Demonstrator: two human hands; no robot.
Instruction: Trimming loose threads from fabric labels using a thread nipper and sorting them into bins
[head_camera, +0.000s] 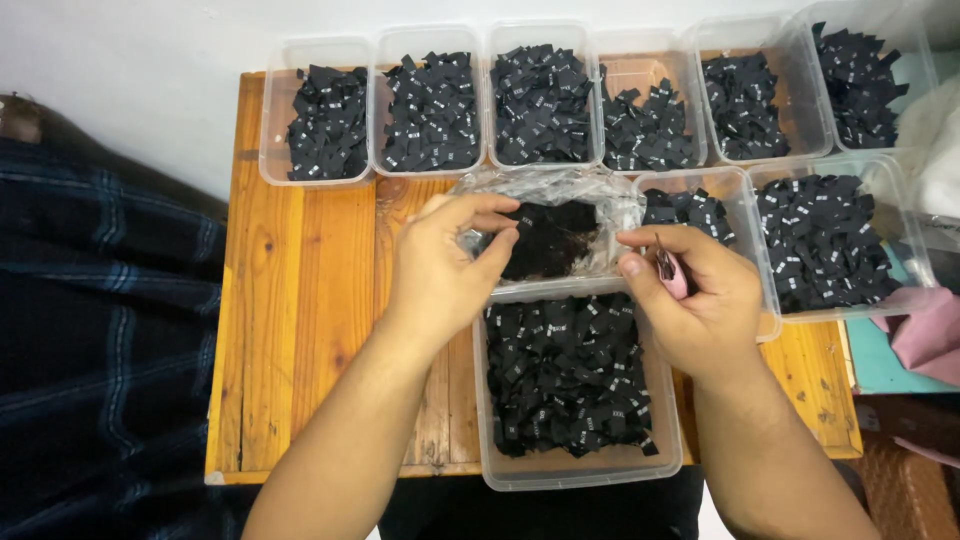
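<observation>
Plastic bag of black labels, left hand grip pinching it, right hand closed on pink tool.

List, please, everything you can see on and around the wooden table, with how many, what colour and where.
clear plastic tubs: nine; six in the back row, two at right, one at the front edge.
small fabric labels: too many to count, black with white marks, filling the tubs.
plastic bag: one, clear, holding black labels, table centre.
wooden table: one, orange-brown.
plaid cloth: dark blue, left of the table.
pink cloth: one, right edge.
left hand: pinching the bag's black contents.
right hand: gripping a small pink tool, its kind unclear.
</observation>
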